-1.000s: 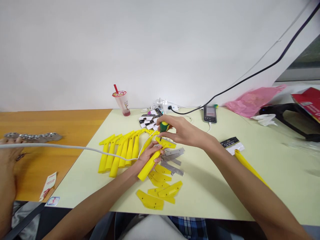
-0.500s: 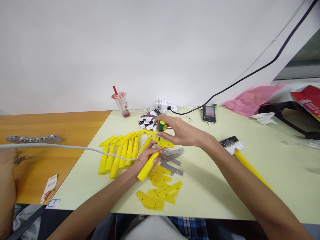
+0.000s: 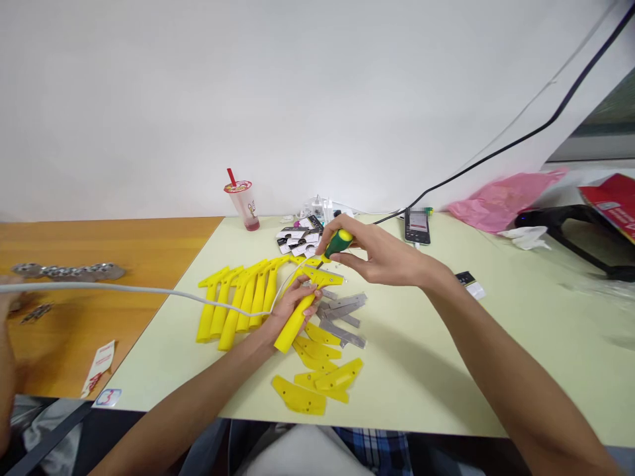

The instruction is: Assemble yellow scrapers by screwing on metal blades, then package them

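My left hand (image 3: 290,301) is closed around a yellow plastic scraper handle (image 3: 296,322), holding it tilted above the table with its wide head at the top. In my right hand (image 3: 370,248) is a screwdriver (image 3: 339,243) with a green and yellow grip, pinched by the fingers. Its shaft slants down to the scraper head; whether the tip sits in a screw is too small to tell. Left of the hands lie several similar yellow handles (image 3: 231,311) in a row. Grey metal blades (image 3: 347,305) and loose yellow cover plates (image 3: 300,395) lie beside and below my left hand.
Printed cards (image 3: 297,241) and a power strip (image 3: 320,208) lie at the back. A drink cup (image 3: 243,205) stands by the wall, a phone (image 3: 417,226) to the right. A white cable (image 3: 149,291) crosses my left wrist. Another person's arm (image 3: 4,370) shows far left.
My right hand has shifted right and tipped the screwdriver, so more of its grip shows. The left hand barely moved. The long yellow piece at right is now out of sight near my forearm.
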Demonstrator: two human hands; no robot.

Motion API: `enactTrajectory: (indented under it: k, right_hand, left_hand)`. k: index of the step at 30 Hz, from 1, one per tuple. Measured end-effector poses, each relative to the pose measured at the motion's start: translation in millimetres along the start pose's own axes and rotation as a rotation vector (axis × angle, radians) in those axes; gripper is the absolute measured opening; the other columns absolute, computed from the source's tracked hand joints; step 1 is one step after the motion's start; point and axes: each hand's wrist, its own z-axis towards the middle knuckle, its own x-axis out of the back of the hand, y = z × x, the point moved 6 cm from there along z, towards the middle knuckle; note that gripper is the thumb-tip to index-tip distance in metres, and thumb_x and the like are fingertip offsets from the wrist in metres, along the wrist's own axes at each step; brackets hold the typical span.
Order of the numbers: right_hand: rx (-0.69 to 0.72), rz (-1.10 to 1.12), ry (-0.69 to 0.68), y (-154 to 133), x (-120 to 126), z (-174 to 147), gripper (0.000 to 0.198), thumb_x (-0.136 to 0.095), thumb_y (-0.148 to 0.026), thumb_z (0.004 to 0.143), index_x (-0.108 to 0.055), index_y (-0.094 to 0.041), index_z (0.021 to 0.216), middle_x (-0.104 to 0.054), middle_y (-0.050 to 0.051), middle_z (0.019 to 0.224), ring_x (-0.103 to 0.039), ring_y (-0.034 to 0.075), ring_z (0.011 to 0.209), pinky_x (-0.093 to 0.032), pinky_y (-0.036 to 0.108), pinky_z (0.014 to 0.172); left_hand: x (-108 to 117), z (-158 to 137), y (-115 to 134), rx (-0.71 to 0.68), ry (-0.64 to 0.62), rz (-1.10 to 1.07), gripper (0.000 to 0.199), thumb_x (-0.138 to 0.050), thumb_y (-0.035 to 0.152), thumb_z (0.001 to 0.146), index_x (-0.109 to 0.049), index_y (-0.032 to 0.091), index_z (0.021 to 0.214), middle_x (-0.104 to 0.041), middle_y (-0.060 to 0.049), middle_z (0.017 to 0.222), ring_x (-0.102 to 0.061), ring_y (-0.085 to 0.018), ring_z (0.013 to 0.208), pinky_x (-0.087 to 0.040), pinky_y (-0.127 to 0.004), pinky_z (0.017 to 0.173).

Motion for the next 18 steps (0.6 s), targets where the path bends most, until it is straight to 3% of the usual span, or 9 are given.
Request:
enactTrajectory:
  k: [6, 18]
  right_hand:
    - [-0.107, 0.052, -0.030, 6, 11, -6, 0.015, -0.065, -0.026, 0.103, -0.061, -0.028, 0.117, -0.079, 0.006, 0.122, -0.074, 0.024, 0.110, -0.062, 0.045, 0.101]
    - [-0.119, 0.045, -0.042, 11, 10, -5, 0.019, -0.066, -0.026, 0.101, -0.061, -0.028, 0.118, -0.080, 0.005, 0.117, -0.075, 0.024, 0.106, -0.063, 0.045, 0.098]
  left_hand:
    - [-3, -2, 3, -0.012, -0.027, -0.041, 0.059, -0.094, 0.001, 0.064, -0.059, 0.020, 0.107, -0.070, -0.004, 0.096, -0.067, -0.009, 0.068, -0.032, -0.010, 0.038]
    - [-4, -4, 5, -0.005, -0.042, -0.020, 0.052, -0.089, 0.002, 0.071, -0.059, 0.020, 0.108, -0.070, -0.005, 0.102, -0.066, -0.008, 0.071, -0.033, -0.009, 0.040]
